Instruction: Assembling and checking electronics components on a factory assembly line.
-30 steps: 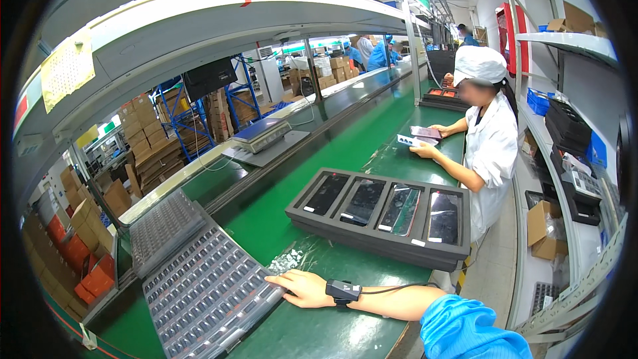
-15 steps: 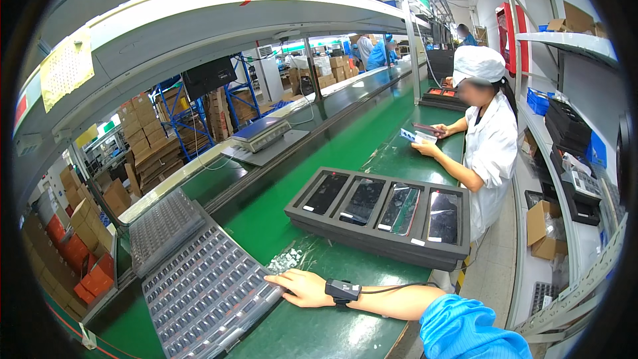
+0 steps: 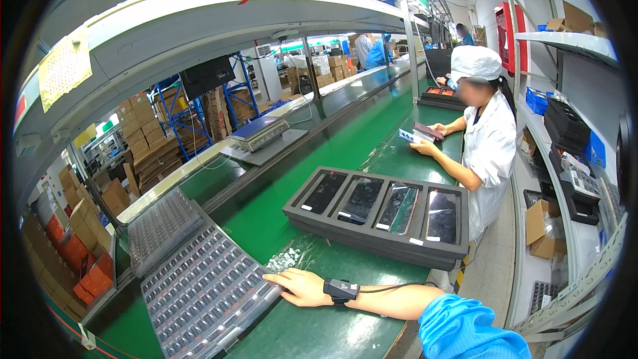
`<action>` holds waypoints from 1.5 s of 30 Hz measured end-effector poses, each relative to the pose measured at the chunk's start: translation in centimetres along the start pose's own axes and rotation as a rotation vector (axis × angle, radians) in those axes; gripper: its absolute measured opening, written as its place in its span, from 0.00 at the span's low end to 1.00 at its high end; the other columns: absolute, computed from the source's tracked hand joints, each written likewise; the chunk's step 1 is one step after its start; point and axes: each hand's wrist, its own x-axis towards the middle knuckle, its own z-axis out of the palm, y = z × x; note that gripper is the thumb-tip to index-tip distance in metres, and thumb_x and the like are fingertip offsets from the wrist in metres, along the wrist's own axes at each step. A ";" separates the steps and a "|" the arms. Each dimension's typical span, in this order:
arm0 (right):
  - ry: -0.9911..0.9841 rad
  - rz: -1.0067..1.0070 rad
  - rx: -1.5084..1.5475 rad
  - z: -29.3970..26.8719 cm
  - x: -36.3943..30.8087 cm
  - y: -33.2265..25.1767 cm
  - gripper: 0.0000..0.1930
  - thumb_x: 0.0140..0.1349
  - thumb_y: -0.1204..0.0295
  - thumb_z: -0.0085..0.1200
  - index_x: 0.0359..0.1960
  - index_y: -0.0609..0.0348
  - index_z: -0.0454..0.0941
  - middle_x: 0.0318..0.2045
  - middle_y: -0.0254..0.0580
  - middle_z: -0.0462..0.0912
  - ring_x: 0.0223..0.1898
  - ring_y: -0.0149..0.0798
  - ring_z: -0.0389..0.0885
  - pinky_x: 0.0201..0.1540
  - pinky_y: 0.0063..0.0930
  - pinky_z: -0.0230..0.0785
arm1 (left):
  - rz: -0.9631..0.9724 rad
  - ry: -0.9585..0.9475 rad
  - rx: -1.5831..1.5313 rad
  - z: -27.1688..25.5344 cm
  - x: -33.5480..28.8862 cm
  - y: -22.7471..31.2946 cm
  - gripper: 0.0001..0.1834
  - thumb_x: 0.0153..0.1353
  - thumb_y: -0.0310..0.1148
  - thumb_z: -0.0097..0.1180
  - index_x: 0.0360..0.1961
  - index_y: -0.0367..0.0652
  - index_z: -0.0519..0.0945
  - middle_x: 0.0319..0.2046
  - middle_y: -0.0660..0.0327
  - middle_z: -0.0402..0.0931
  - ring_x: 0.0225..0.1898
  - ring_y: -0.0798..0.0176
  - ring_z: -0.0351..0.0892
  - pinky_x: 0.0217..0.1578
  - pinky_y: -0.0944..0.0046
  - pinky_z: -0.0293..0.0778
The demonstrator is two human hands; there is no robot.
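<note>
My right hand [image 3: 302,288] reaches in from the lower right, in a blue sleeve and with a small black device strapped to the wrist. Its fingers are closed on the right edge of a clear plastic tray [image 3: 203,292], which has rows of small dark parts in its pockets. The fingertips overlap the tray's rim, and their undersides are hidden. A second clear tray [image 3: 163,229] lies against the far side of the first. To the right of my hand, a black foam tray [image 3: 372,236] carries several dark flat-screened devices in its slots. My left hand is out of the picture.
A co-worker [image 3: 488,139] in a white coat and cap stands at the right of the green bench [image 3: 349,279], holding a dark flat item and a pale one. A scale [image 3: 259,134] stands at the back. Shelving [image 3: 571,43] with boxes lines the right side.
The view has shifted very slightly. The co-worker's dark item has tilted and shows more of its face. My right hand stays at the tray's edge.
</note>
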 end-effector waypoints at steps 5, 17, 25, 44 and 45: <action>-0.020 0.012 0.001 0.0 0.1 -0.1 0.33 0.60 0.73 0.55 0.70 0.55 0.63 0.43 0.48 0.80 0.46 0.50 0.78 0.52 0.40 0.74 | 0.003 -0.005 0.007 0.1 0.0 -0.1 0.16 0.66 0.33 0.47 0.40 0.28 0.80 0.32 0.45 0.81 0.35 0.52 0.78 0.38 0.54 0.72; -0.052 0.035 0.010 -0.2 0.0 -0.2 0.33 0.61 0.73 0.53 0.70 0.53 0.62 0.45 0.50 0.80 0.48 0.52 0.79 0.53 0.45 0.74 | 0.012 -0.008 0.033 0.2 0.1 -0.1 0.17 0.65 0.34 0.47 0.40 0.28 0.80 0.33 0.44 0.82 0.35 0.50 0.79 0.38 0.53 0.72; -0.019 0.043 0.021 0.7 -0.1 0.5 0.33 0.60 0.75 0.53 0.70 0.54 0.62 0.45 0.50 0.80 0.48 0.53 0.79 0.53 0.44 0.74 | 0.024 -0.012 0.050 0.1 0.1 0.1 0.17 0.65 0.34 0.47 0.40 0.27 0.80 0.33 0.43 0.82 0.36 0.49 0.79 0.39 0.53 0.72; -0.021 0.043 0.042 0.6 0.0 0.5 0.33 0.58 0.78 0.52 0.69 0.56 0.63 0.51 0.50 0.80 0.50 0.52 0.78 0.56 0.43 0.73 | 0.184 -0.011 0.206 -1.6 -0.5 2.9 0.13 0.60 0.30 0.51 0.37 0.29 0.80 0.29 0.35 0.78 0.30 0.33 0.77 0.33 0.48 0.71; -0.027 0.046 0.047 0.5 0.0 0.5 0.33 0.58 0.78 0.52 0.69 0.56 0.63 0.52 0.50 0.80 0.50 0.52 0.78 0.57 0.43 0.73 | 0.184 -0.012 0.205 -1.6 -0.5 3.0 0.13 0.60 0.30 0.51 0.37 0.29 0.80 0.29 0.35 0.78 0.30 0.33 0.77 0.33 0.48 0.71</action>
